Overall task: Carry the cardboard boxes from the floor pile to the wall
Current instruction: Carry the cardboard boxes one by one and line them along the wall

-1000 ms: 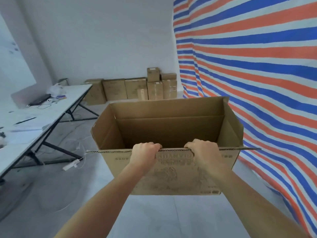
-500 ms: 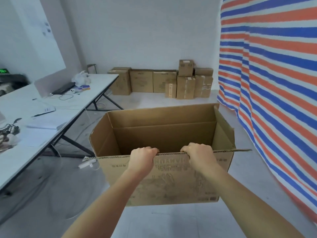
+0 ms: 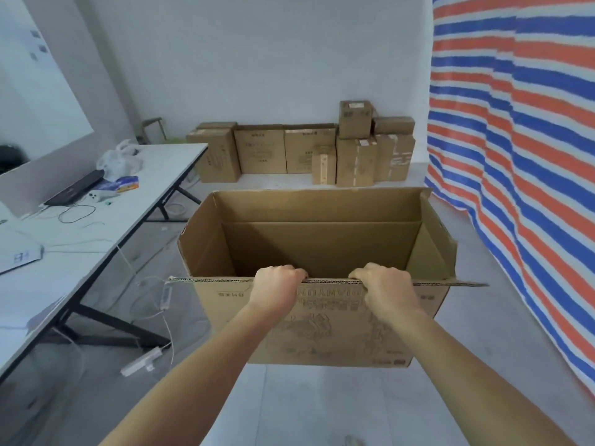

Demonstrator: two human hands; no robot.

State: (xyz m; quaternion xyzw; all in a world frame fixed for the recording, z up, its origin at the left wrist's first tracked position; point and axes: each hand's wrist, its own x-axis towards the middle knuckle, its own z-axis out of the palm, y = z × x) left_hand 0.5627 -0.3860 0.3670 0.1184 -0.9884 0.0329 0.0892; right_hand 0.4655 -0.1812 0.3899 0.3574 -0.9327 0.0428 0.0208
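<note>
Two hands, left [image 3: 277, 289] and right [image 3: 384, 289], curl clamped over the near rim of the open box [image 3: 322, 239], which looks empty, light, stiff enough, though the rim may bend.

Arms fwd, L hand [image 3: 277, 290] & R hand [image 3: 385, 289] grip box [image 3: 322, 244] rim.

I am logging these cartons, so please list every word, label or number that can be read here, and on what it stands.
"HUANVI", uncertain: large print on the held cardboard box, under its near rim, between the left hand and right hand.
Smaller print on that box: blurred, unreadable.
Labels on the boxes at the wall: too small.
Mark on the white box on the table: blurred.
</note>
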